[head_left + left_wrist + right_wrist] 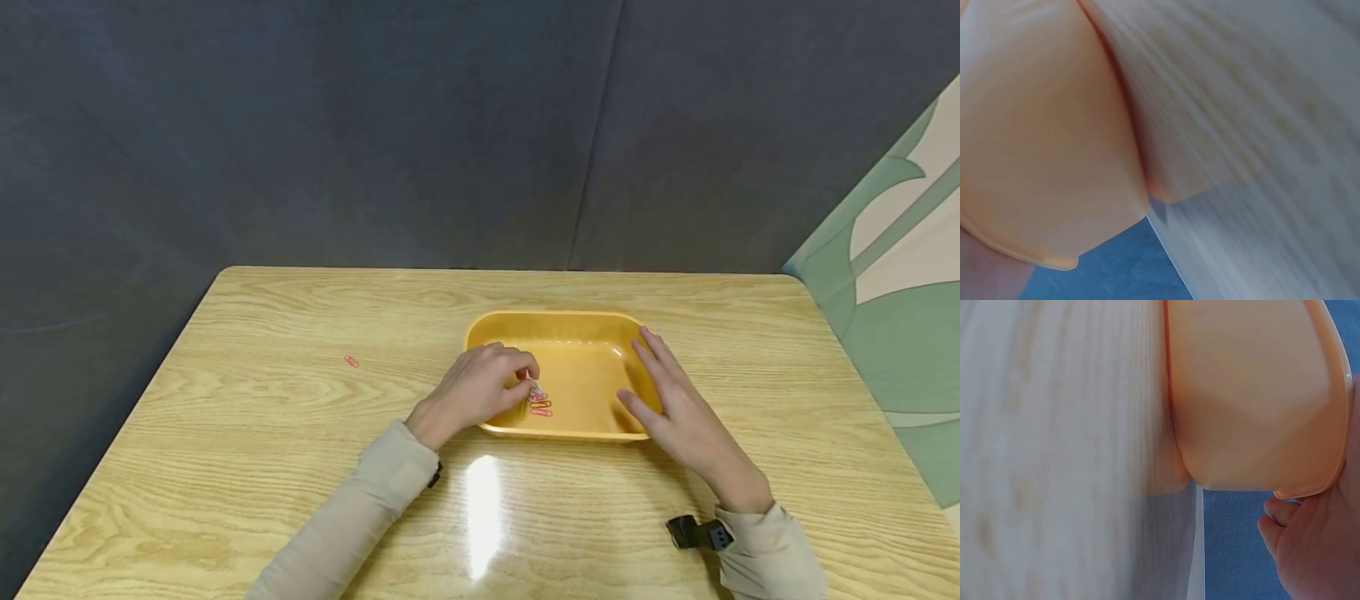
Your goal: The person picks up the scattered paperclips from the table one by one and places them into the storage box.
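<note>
A yellow plastic tray [592, 387] sits on the wooden table, its outer wall [1047, 125] filling much of the left wrist view. Reaching over the left side, my left hand [480, 385] pinches paper clips between thumb and curled fingers, low inside the tray. Several red and pink paper clips [541, 408] lie just below those fingertips; the fingers hide part of the pile. My right hand [678, 417] rests at the tray's right rim with fingers extended and thumb over the inside. In the right wrist view its fingers [1279, 519] show beside the tray's corner.
One pink paper clip [351, 361] lies on the table [300, 433] left of the tray. A dark partition [420, 142] stands behind the table's far edge. On the right is a wall with green leaf patterns [907, 333].
</note>
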The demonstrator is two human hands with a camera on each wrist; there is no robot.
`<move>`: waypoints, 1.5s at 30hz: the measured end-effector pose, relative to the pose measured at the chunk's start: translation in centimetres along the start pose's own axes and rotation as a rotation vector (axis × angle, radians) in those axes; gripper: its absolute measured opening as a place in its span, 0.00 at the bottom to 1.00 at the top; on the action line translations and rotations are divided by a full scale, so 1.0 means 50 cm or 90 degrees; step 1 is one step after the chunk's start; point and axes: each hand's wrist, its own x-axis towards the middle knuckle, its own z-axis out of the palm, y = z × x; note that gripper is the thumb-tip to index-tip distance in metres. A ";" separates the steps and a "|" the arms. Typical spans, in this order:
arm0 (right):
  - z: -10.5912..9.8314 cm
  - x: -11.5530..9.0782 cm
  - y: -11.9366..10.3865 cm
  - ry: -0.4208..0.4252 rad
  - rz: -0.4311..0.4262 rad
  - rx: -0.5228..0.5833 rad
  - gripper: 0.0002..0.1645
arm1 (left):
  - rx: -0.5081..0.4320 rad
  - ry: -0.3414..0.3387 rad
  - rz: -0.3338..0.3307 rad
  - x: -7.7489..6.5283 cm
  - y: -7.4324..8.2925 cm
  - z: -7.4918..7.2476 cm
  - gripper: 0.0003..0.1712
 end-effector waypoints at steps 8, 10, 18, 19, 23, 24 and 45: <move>0.000 -0.001 -0.002 0.001 0.001 0.000 0.45 | -0.032 -0.002 -0.007 -0.007 0.000 -0.014 0.05; 0.000 -0.001 -0.002 0.002 0.001 0.000 0.45 | -0.029 0.006 -0.007 -0.010 -0.004 -0.019 0.05; 0.000 -0.001 0.000 0.007 -0.002 -0.004 0.46 | -0.041 0.054 -0.013 -0.021 -0.023 -0.035 0.06; 0.000 -0.001 0.001 0.008 -0.003 -0.004 0.46 | -0.042 0.058 -0.014 -0.021 -0.024 -0.035 0.06; 0.000 -0.001 0.002 0.013 -0.010 -0.004 0.46 | -0.045 0.072 -0.011 -0.022 -0.025 -0.039 0.06; 0.000 -0.001 0.002 0.013 -0.011 -0.005 0.46 | -0.046 0.074 -0.010 -0.023 -0.025 -0.041 0.06; 0.002 -0.001 0.001 0.008 -0.005 -0.001 0.47 | -0.040 0.091 -0.034 -0.044 -0.044 -0.065 0.05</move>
